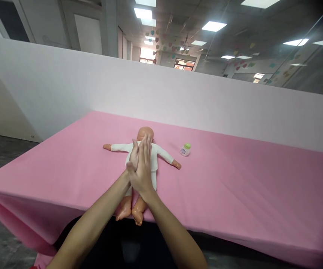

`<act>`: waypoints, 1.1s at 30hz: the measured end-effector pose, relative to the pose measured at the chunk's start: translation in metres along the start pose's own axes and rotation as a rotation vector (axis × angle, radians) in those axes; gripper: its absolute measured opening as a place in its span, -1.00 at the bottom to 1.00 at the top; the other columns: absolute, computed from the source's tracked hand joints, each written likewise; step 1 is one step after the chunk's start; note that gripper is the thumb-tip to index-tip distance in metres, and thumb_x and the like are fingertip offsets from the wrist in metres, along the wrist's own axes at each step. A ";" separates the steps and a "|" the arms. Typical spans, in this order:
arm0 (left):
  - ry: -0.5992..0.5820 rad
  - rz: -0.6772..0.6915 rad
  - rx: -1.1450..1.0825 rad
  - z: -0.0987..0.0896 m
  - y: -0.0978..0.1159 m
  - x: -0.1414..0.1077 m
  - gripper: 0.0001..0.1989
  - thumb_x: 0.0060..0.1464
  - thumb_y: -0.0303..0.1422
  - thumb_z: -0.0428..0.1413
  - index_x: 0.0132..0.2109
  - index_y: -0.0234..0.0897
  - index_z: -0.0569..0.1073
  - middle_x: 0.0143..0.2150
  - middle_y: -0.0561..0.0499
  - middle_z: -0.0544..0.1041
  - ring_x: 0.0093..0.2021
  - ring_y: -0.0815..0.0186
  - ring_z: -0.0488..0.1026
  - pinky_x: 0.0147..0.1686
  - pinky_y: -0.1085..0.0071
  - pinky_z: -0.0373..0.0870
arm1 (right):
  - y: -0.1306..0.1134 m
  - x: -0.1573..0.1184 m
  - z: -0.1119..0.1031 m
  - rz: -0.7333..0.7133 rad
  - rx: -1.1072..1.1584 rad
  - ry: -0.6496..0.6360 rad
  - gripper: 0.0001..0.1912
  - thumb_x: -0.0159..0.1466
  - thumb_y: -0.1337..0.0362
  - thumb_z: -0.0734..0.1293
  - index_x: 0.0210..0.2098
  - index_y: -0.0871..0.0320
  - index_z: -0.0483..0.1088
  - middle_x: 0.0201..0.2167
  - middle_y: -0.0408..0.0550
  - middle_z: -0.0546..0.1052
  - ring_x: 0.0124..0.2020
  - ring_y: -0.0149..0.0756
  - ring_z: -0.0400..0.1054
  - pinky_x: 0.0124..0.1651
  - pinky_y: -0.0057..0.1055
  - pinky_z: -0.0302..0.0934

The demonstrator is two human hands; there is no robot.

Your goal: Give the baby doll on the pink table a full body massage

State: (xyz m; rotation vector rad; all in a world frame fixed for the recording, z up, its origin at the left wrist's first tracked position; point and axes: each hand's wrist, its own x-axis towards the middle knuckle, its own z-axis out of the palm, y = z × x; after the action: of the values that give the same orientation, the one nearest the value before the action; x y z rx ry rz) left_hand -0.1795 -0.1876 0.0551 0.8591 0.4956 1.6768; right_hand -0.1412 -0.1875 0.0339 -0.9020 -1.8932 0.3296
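My left hand [134,157] and my right hand [143,166] are pressed palm to palm, fingers stretched out and pointing away from me. They hover over a baby doll [154,164] in a white long-sleeved outfit, covering part of its face and chest. The doll lies on its back, arms spread wide, head toward the wall and bare feet at the near edge. To the doll's right stands a small jar [185,150] with a green lid and a printed label. Nothing shows between my palms, though their inner faces are hidden.
A pink cloth [248,194] covers the table and hangs over its front edge. Behind it runs a low white wall [195,101]. A door [4,101] is at the left. Ceiling lights and hanging paper hearts show beyond the wall.
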 end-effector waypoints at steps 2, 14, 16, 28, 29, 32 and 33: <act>0.091 0.080 -0.078 0.002 -0.001 -0.012 -0.23 0.32 0.23 -0.37 0.56 0.14 -0.15 0.59 0.29 -0.11 0.58 0.25 -0.27 0.52 0.19 -0.09 | -0.006 0.004 -0.004 -0.075 -0.020 -0.029 -0.21 0.48 -0.17 0.11 0.55 0.07 -0.07 0.53 0.03 0.06 0.57 -0.02 -0.26 0.55 0.14 -0.31; 0.084 -0.017 0.136 -0.001 -0.009 -0.018 -0.26 0.37 0.14 -0.46 0.49 0.05 0.17 0.42 -0.03 0.33 0.55 0.22 -0.05 0.49 0.09 0.04 | -0.007 -0.024 0.005 0.060 0.054 0.004 -0.24 0.53 -0.09 -0.01 0.57 0.04 -0.35 0.59 -0.04 -0.25 0.58 -0.04 -0.48 0.53 0.24 -0.34; 0.101 -0.030 0.163 -0.004 -0.014 -0.023 -0.24 0.39 0.08 -0.50 0.46 -0.04 0.23 0.39 -0.08 0.37 0.54 0.18 0.01 0.48 0.11 0.05 | -0.003 -0.011 -0.003 0.017 0.032 0.011 -0.28 0.52 -0.09 0.02 0.56 0.01 -0.16 0.57 -0.03 -0.08 0.58 -0.03 -0.40 0.53 0.24 -0.34; -0.062 0.136 1.094 -0.085 -0.007 0.028 -0.51 0.37 -0.18 0.04 0.36 -0.20 0.37 0.44 -0.12 0.32 0.47 0.12 0.17 0.48 0.16 0.01 | 0.099 0.000 -0.017 0.209 -0.084 -0.164 -0.35 0.51 -0.05 0.09 0.37 0.26 0.30 0.42 0.22 0.29 0.47 -0.03 0.10 0.51 -0.08 -0.05; -0.084 0.141 1.207 -0.093 -0.014 0.036 -0.50 0.38 -0.21 0.03 0.37 -0.24 0.34 0.44 -0.15 0.32 0.46 0.12 0.20 0.46 0.14 0.05 | 0.106 0.003 -0.013 0.200 -0.118 -0.174 -0.37 0.51 -0.02 0.10 0.36 0.28 0.31 0.41 0.23 0.30 0.47 -0.03 0.10 0.51 -0.07 -0.05; -0.083 0.121 1.447 -0.109 -0.029 0.056 -0.56 0.40 -0.26 -0.01 0.32 -0.29 0.36 0.39 -0.21 0.37 0.40 0.09 0.27 0.37 0.13 0.20 | 0.124 0.021 -0.003 0.202 -0.176 -0.220 -0.39 0.50 0.05 0.13 0.35 0.34 0.30 0.41 0.27 0.29 0.47 -0.02 0.09 0.51 -0.03 -0.07; -0.074 0.111 1.501 -0.112 -0.032 0.062 -0.60 0.40 -0.27 -0.02 0.28 -0.29 0.39 0.36 -0.21 0.40 0.38 0.08 0.30 0.33 0.13 0.26 | 0.129 0.027 0.000 0.201 -0.188 -0.242 -0.41 0.49 0.08 0.15 0.35 0.35 0.30 0.40 0.28 0.29 0.47 -0.02 0.10 0.51 -0.04 -0.07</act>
State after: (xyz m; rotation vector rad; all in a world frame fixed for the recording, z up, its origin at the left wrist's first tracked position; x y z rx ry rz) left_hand -0.2500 -0.1073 -0.0223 1.9834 1.7451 1.1371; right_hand -0.0908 -0.0794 -0.0221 -1.2290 -2.0840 0.4005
